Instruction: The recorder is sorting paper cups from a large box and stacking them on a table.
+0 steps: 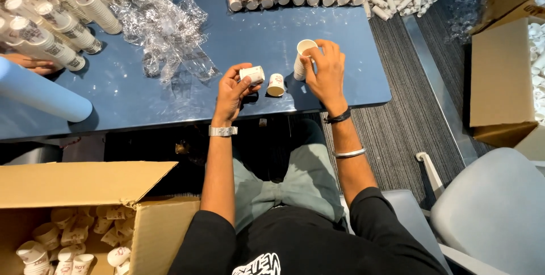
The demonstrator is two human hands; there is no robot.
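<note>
Sorting paper cups near the table's (187, 31) front edge: left hand (231, 90) fingers grasp one small cup (252, 74) sideways; right hand (325, 73) grips short upright stack (302, 58). Loose cup (276, 84) btwn them. Next likely needs aligning the held cup w/ stack mouth.

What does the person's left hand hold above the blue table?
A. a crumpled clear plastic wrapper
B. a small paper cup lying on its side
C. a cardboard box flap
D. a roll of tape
B: the left hand holds a small paper cup tipped sideways between its fingers, above the blue table.
</note>
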